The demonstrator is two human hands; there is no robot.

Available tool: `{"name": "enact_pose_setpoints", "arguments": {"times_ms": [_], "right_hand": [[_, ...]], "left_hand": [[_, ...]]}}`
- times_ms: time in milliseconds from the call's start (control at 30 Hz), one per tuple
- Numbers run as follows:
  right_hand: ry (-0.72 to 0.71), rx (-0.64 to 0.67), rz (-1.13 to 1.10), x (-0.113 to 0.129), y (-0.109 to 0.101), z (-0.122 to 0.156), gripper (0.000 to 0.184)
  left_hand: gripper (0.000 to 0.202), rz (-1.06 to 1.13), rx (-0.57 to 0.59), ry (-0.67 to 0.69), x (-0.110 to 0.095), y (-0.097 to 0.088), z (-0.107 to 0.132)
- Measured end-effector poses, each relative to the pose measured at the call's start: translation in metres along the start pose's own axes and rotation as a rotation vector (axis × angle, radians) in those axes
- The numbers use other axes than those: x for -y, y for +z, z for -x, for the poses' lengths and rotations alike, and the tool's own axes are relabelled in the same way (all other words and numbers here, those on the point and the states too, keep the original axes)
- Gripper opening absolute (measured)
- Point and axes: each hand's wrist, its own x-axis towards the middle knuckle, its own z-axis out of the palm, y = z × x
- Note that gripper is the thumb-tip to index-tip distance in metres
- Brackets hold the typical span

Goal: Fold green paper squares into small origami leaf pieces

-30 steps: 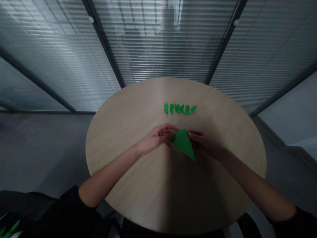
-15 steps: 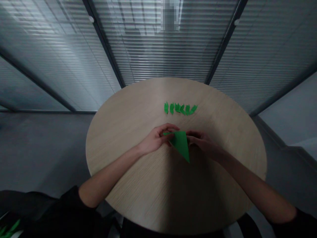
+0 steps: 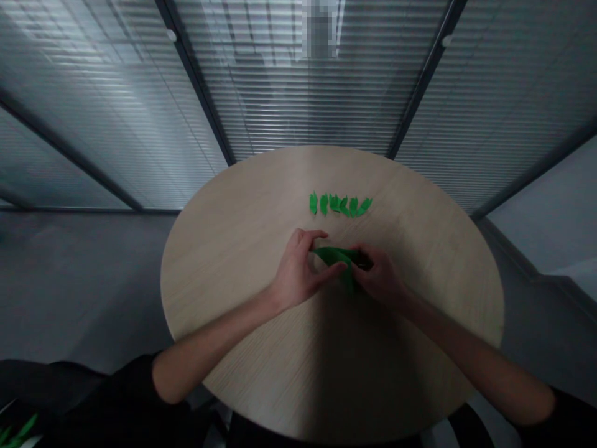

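A folded sheet of green paper (image 3: 333, 254) is held between my two hands over the middle of the table. My left hand (image 3: 301, 270) is at its left side, thumb laid across the paper's near face and fingers behind it. At the right side, my right hand (image 3: 380, 274) pinches the paper between thumb and fingers. The paper bulges open at the top, and a pointed part hangs down between the hands. Just beyond the hands lies a row of several small green folded-paper pieces (image 3: 344, 205).
The round wooden table (image 3: 233, 249) fills the middle of the view. Glass panels with blinds (image 3: 308, 99) stand behind it. Green leafy shapes (image 3: 21, 429) show at the lower left corner. A dark shadow falls over the table's near part.
The paper was a flat triangle pointing down; now it is opened and bent. My left thumb has moved right across it, and my right hand has shifted slightly.
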Motion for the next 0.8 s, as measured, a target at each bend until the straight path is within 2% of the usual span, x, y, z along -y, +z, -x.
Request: {"name": "enact_pose_setpoints", "arguments": {"times_ms": [167,267,367,467,567,667,800], "right_hand": [[-0.118,-0.109,0.158,0.001,0.003,0.002,0.022],[-0.136,-0.176,0.215,0.004,0.003,0.004,0.02],[-0.188,-0.186,0.221,0.007,0.003,0.007,0.018],[-0.233,-0.169,0.202,0.008,0.005,0.01,0.017],[-0.219,-0.205,0.18,0.008,0.007,0.009,0.014],[-0.185,-0.252,0.135,0.006,0.008,0.007,0.015],[-0.115,-0.221,0.019,0.005,0.007,0.003,0.018]], "left_hand": [[0.087,-0.189,-0.081,0.14,-0.015,0.0,0.008],[0.086,-0.283,-0.074,0.17,-0.017,0.001,0.008],[0.078,-0.291,-0.003,0.171,-0.016,0.002,0.008],[0.068,-0.182,0.068,0.119,-0.016,0.002,0.007],[0.061,-0.093,0.081,0.042,-0.016,0.0,0.007],[0.062,-0.049,0.081,-0.05,-0.016,-0.001,0.005],[0.07,0.105,0.093,-0.199,-0.012,0.001,0.001]]}}
